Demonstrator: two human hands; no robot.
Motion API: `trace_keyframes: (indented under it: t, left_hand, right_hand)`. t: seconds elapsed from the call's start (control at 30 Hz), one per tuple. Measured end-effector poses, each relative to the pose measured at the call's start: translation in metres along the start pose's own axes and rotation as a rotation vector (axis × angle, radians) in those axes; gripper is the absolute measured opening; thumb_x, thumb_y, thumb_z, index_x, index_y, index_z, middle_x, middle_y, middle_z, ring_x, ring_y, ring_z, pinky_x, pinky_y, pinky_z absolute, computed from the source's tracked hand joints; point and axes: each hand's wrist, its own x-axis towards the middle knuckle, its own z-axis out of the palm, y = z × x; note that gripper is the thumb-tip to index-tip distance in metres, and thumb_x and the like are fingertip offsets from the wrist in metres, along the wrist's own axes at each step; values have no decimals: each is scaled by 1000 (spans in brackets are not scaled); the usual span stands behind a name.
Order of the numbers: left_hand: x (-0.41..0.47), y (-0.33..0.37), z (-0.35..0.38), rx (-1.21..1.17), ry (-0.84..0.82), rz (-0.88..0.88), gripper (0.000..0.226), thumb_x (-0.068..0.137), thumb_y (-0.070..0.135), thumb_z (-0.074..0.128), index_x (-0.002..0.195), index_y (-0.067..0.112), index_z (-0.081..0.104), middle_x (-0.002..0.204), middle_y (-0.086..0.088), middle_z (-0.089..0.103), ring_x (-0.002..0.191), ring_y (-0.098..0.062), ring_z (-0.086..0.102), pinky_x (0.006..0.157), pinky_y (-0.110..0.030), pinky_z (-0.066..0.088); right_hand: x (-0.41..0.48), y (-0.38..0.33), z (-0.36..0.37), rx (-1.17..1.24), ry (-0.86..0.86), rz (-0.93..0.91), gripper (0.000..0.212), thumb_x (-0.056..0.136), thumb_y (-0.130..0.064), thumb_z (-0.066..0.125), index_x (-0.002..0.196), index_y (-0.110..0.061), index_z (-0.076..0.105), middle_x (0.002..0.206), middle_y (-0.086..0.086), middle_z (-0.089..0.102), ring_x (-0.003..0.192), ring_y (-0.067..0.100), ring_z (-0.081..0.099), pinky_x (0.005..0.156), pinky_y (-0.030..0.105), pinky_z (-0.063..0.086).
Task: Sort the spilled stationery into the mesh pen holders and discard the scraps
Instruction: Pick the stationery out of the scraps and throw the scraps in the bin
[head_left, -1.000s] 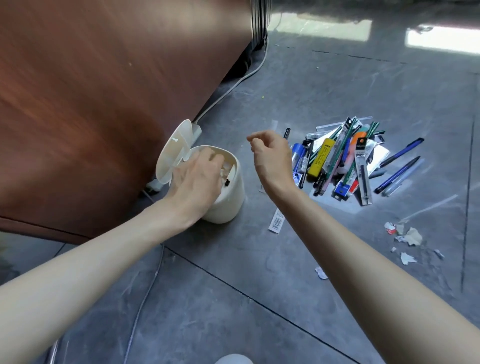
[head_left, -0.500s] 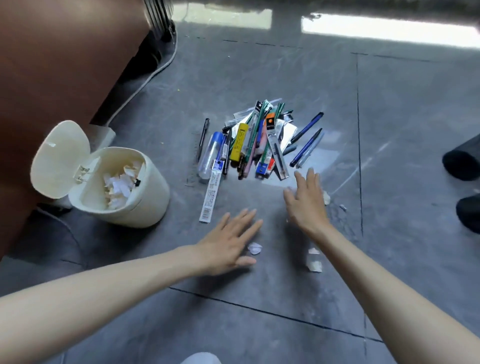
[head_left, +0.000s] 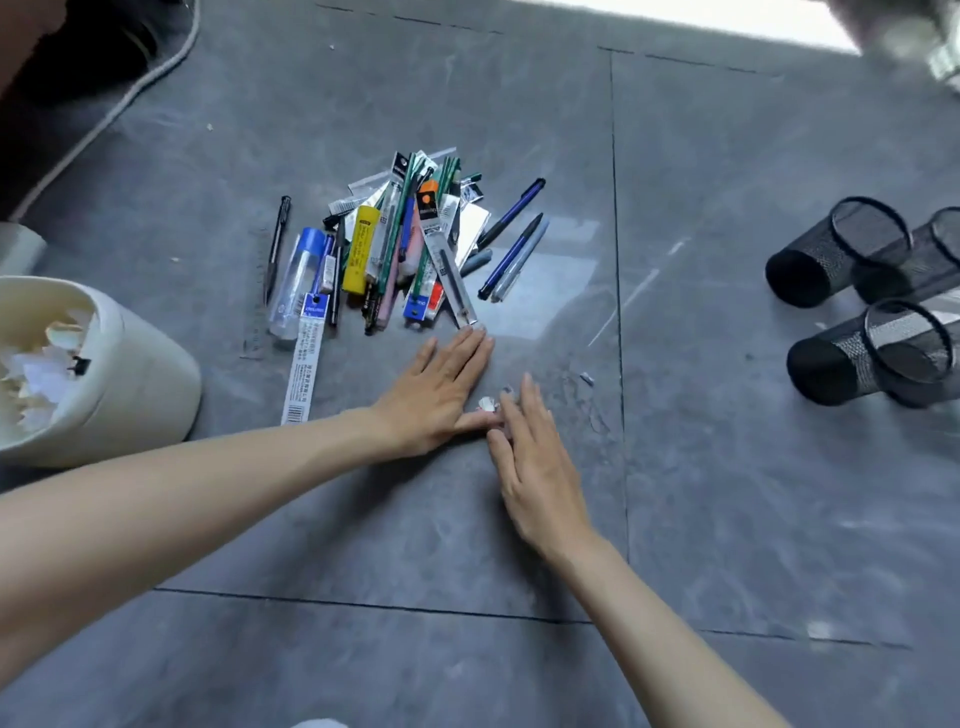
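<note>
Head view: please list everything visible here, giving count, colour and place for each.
Stationery pile: one heap, mixed colours, centre of the floor.
Black pen: one, lying apart just left of the pile.
Pen holders: at least three, black mesh, right edge.
Bin: one, cream, left edge, white paper inside.
Paper scraps: a few, white, between the hands and just right of them.
Cable: one, pale, top left.
Floor: grey tiles.
Left hand: open, palm down, left of the scraps.
Right hand: open, palm down, right of the scraps.
</note>
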Motion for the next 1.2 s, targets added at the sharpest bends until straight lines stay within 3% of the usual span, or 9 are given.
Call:
trace_keyframes:
  t: [0.13,0.37,0.47,0.6,0.73,0.9,1.03,1.1,1.2]
  left_hand:
    - [26,13,-1,-30,27,9,93,77,74,2,151,19,-3,160,-1,-3,146,-14,-8,115,-35,-10]
    - [27,56,3,-174,-51,282,88,84,68,9,151,11,9,159,-5,4,146,-13,0,115,-24,-6]
    - [16,56,4,-398,-51,354,73,94,55,18,149,7,18,158,-6,11,145,-10,6,116,-17,2]
    - [1,39,7,-497,-4,239,52,102,27,28,149,7,20,157,-7,15,145,-10,11,116,-14,4]
    - [-10,36,10,-523,-41,254,52,100,26,31,149,10,22,158,-4,17,144,-7,11,115,-14,5]
    - [-24,51,12,-573,-122,304,63,98,29,44,151,15,12,158,-3,14,144,-5,12,117,-19,9]
    - [-26,49,14,-444,-167,393,99,81,51,63,148,25,-5,156,7,-3,143,-2,-7,115,-14,-2]
    - [-23,54,19,-319,-113,453,91,82,52,62,151,21,11,158,-4,5,146,-14,-3,118,-24,2]
    - [-23,66,26,-288,83,485,56,91,42,49,135,8,49,147,-17,38,140,-30,29,112,-41,32]
  right_hand:
    - [-1,30,-24,57,133,124,56,100,-41,30,150,-17,24,159,-2,6,146,5,2,115,16,-5]
    - [33,49,-43,96,37,209,52,103,-34,28,151,-13,21,158,2,19,147,9,8,118,25,-2]
    - [10,37,-37,165,109,138,46,102,-30,32,143,-13,40,150,2,39,142,13,28,117,26,16]
    - [-28,32,-19,321,246,199,54,94,-39,31,140,-15,45,137,3,55,128,16,49,107,33,38]
    - [-44,24,6,442,244,175,62,89,-41,35,148,-24,25,149,4,39,136,13,40,111,34,36]
    - [-51,30,2,296,153,-110,86,68,-10,40,149,-14,11,160,4,-1,144,0,11,101,1,23]
    - [-50,51,-14,173,250,-142,79,65,-7,34,141,-22,23,153,3,11,143,0,12,102,23,37]
    - [-48,55,-17,140,320,-73,75,66,-10,31,139,-25,25,148,2,16,140,15,26,97,26,40]
    - [-48,55,-17,105,343,-13,71,68,-12,30,138,-25,26,145,9,24,131,29,39,92,23,41]
